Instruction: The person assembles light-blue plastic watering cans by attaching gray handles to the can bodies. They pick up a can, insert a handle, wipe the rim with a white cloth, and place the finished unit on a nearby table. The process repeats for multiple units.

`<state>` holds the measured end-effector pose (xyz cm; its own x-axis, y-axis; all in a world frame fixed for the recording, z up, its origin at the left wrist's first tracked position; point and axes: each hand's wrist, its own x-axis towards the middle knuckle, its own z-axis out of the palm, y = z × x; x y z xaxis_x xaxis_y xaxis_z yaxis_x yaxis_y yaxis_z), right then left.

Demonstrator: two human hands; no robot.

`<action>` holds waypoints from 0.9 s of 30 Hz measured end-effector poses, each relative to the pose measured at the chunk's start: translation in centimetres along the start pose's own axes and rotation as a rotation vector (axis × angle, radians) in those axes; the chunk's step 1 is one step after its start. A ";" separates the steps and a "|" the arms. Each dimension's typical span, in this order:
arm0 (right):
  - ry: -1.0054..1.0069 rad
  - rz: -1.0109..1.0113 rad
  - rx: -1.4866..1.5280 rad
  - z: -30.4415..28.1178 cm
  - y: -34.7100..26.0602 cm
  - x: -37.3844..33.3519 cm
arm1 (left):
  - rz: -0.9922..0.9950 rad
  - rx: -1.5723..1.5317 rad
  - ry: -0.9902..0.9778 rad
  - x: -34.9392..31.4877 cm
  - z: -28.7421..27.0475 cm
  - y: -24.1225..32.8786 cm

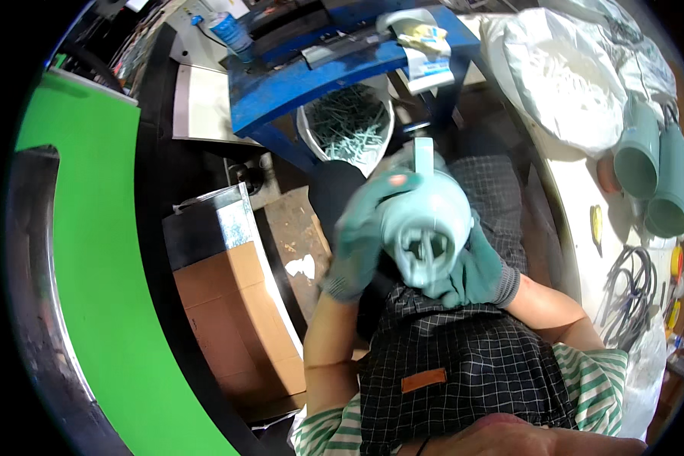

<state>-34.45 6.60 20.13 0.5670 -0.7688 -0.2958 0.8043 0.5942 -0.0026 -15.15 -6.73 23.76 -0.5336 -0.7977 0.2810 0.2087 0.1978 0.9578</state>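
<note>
Over my lap I hold a pale green round plastic housing (433, 209), with a hollow, ribbed end towards me and an upright tab on its far side. Motion blurs it slightly, and its exact kind is not plain. My left hand (368, 220), in a green glove with a grey cuff, is closed round its left side. In a matching glove, my right hand (471, 270) grips it from below and the right, with some fingers hidden behind it.
Beyond my knees, a white-lined bin (308, 129) of thin green plastic scraps stands under a blue bench (281, 95). A green surface (91, 251) and a cardboard box (232, 319) lie left. On the right table are green cylinders (637, 148), a white sack (558, 91) and a coiled cable (629, 292).
</note>
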 end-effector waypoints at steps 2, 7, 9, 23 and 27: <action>0.031 0.221 0.025 -4.6 -0.3 -2.4 | 0.237 0.296 -0.018 1.1 2.1 -2.0; 0.670 -0.820 -1.354 -1.6 -2.6 -5.7 | 0.439 0.663 0.079 0.3 5.2 -1.9; 0.620 -1.007 -1.829 1.7 -3.8 -5.6 | 0.395 0.959 0.045 -0.2 6.2 -0.2; 0.344 -1.264 -2.096 0.7 -4.7 2.5 | 0.323 1.292 -0.131 -2.7 6.3 0.5; 0.354 -1.223 -2.114 0.7 -3.9 2.6 | 0.095 1.229 -0.326 -3.0 5.6 1.6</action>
<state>-35.93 2.11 20.02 -0.0084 -0.8759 0.4824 -0.6653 -0.3553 -0.6566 -17.83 -0.86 24.82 -0.7703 -0.6100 0.1859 -0.5434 0.7804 0.3095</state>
